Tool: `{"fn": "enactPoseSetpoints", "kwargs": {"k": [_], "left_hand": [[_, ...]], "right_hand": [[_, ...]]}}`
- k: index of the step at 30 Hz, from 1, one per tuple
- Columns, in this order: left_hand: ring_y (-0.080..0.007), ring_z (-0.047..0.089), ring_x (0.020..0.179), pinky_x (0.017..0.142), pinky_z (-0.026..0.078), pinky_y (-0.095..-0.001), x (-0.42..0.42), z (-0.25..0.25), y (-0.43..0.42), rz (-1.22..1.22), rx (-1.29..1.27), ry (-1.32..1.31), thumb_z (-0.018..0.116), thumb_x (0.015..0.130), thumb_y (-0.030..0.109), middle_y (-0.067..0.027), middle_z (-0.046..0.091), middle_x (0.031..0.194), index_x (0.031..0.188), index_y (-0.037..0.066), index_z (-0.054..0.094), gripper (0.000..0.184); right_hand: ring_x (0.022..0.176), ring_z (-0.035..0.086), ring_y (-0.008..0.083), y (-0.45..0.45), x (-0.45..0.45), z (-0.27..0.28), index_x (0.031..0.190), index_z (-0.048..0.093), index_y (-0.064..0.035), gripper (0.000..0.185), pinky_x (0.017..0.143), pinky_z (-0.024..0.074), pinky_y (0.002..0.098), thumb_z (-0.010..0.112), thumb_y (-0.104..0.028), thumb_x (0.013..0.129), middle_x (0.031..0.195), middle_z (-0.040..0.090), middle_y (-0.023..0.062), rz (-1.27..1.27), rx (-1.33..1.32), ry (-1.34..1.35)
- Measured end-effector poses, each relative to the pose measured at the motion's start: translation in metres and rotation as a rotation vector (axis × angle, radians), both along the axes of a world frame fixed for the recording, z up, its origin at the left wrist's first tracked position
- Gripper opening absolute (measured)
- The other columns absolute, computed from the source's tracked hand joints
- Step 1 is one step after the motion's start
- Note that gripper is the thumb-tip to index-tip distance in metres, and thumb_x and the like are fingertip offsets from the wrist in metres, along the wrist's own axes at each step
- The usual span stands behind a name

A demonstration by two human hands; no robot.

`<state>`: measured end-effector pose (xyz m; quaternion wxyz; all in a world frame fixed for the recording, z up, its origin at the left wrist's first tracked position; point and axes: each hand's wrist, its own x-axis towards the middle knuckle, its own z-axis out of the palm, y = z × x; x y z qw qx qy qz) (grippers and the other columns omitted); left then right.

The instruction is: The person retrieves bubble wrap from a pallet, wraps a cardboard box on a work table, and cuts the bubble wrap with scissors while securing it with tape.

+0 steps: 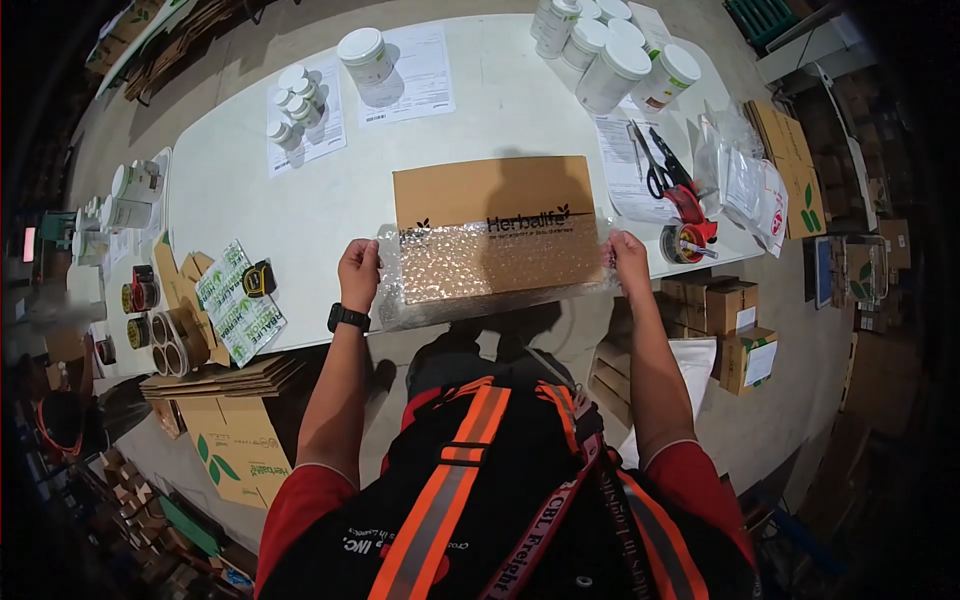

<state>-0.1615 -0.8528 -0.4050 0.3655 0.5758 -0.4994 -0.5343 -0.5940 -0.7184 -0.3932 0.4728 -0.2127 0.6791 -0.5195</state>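
A flat brown cardboard piece (450,185) printed "Herbalife" lies at the near edge of the white table. Clear bubble wrap (470,262) covers its nearer half and hangs over the table's edge. My left hand (360,270), with a black watch on the wrist, pinches the wrap's left side. At the opposite side, my right hand (628,262) grips the wrap's right edge. Both hands are closed, and the sheet is stretched between them. The cardboard's far half is uncovered, with a shadow across it.
White tubs (612,75) cluster at the back right. Scissors (655,165) and a red tape dispenser (688,212) lie right of the cardboard, near plastic bags (735,175). Small bottles (297,100) and a tub (364,56) stand on papers. A tape measure (259,279) is at left.
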Motion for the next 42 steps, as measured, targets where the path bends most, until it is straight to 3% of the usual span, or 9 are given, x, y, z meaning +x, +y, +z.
{"fn": "enactPoseSetpoints", "kwargs": {"k": [10,12,16,19,21,23,25,32,42], "left_hand": [[-0.0051,0.043,0.054,0.051,0.036,-0.0211,-0.001,-0.006,-0.002,0.008,-0.176,-0.261,0.054,0.090,0.019,0.0010,0.049,0.057,0.078,0.003,0.056,0.020],[-0.0107,0.050,0.058,0.055,0.042,-0.0258,-0.004,-0.008,-0.003,-0.022,-0.113,-0.328,0.056,0.089,0.018,-0.0049,0.055,0.066,0.085,0.002,0.057,0.016],[-0.0394,0.048,0.104,0.090,0.038,-0.0457,-0.062,0.052,0.017,0.166,-0.829,-0.868,0.062,0.076,0.009,-0.0215,0.053,0.111,0.107,-0.003,0.052,0.035],[-0.0397,0.039,0.119,0.098,0.032,-0.0500,-0.136,0.076,0.061,-0.496,-0.727,-0.673,0.065,0.076,0.023,-0.0194,0.044,0.128,0.120,0.001,0.047,0.052],[-0.0374,0.024,0.131,0.105,0.020,-0.0522,-0.153,0.041,0.082,-0.548,-0.674,-0.891,0.056,0.082,0.041,-0.0196,0.028,0.141,0.135,0.007,0.035,0.066],[-0.0373,0.024,0.131,0.105,0.019,-0.0522,-0.153,0.040,0.081,-0.552,-0.674,-0.925,0.055,0.082,0.042,-0.0196,0.028,0.141,0.135,0.007,0.035,0.066],[-0.0369,0.024,0.132,0.106,0.018,-0.0523,-0.153,0.037,0.082,-0.563,-0.666,-0.964,0.051,0.084,0.045,-0.0192,0.027,0.142,0.136,0.008,0.034,0.066],[-0.0368,0.021,0.133,0.106,0.015,-0.0532,-0.155,0.042,0.081,-0.586,-0.631,-0.977,0.049,0.085,0.046,-0.0189,0.024,0.144,0.137,0.008,0.033,0.066],[-0.0403,0.025,0.129,0.106,0.016,-0.0540,-0.170,0.035,-0.036,-0.463,-0.730,-1.088,0.048,0.081,0.057,-0.0231,0.030,0.139,0.136,0.005,0.033,0.077]], "right_hand": [[0.047,0.049,0.0108,-0.002,-0.012,-0.027,0.070,0.054,-0.0021,0.036,0.046,0.0396,0.0266,0.050,-0.030,0.092,0.055,0.051,0.0039,0.085,0.055,0.406],[0.047,0.051,0.0142,-0.004,-0.017,-0.027,0.072,0.056,-0.0008,0.035,0.047,0.0411,0.0287,0.050,-0.030,0.091,0.056,0.054,0.0079,0.100,0.058,0.489],[0.048,0.052,0.0162,0.000,-0.019,-0.028,0.072,0.056,-0.0005,0.036,0.049,0.0416,0.0300,0.050,-0.030,0.091,0.059,0.056,0.0095,0.150,0.028,0.542],[0.054,0.054,0.0175,-0.001,-0.024,-0.043,0.072,0.057,-0.0002,0.036,0.053,0.0420,0.0321,0.049,-0.030,0.091,0.059,0.057,0.0102,0.145,0.020,0.503],[0.052,0.053,0.0171,-0.001,-0.023,-0.034,0.070,0.056,0.0000,0.037,0.052,0.0422,0.0324,0.049,-0.030,0.092,0.057,0.055,0.0099,0.147,0.005,0.534],[0.062,0.057,0.0210,-0.004,-0.025,-0.010,0.081,0.058,0.0003,0.029,0.058,0.0449,0.0335,0.052,-0.026,0.090,0.069,0.059,0.0133,0.208,0.137,0.457],[0.082,0.059,0.0266,-0.004,-0.019,0.006,0.097,0.058,-0.0001,0.023,0.073,0.0461,0.0355,0.055,-0.020,0.088,0.088,0.060,0.0159,0.052,-0.184,0.943],[0.131,0.028,0.0315,0.024,0.066,0.034,0.126,0.049,-0.0115,0.054,0.104,0.0152,0.0595,0.057,-0.040,0.080,0.136,0.038,0.0140,0.793,-0.164,1.286],[0.136,0.017,0.0321,0.025,0.064,0.035,0.138,0.032,-0.0166,0.079,0.104,0.0184,0.0574,0.067,-0.043,0.072,0.146,0.024,0.0104,0.905,-0.042,1.356]]}}
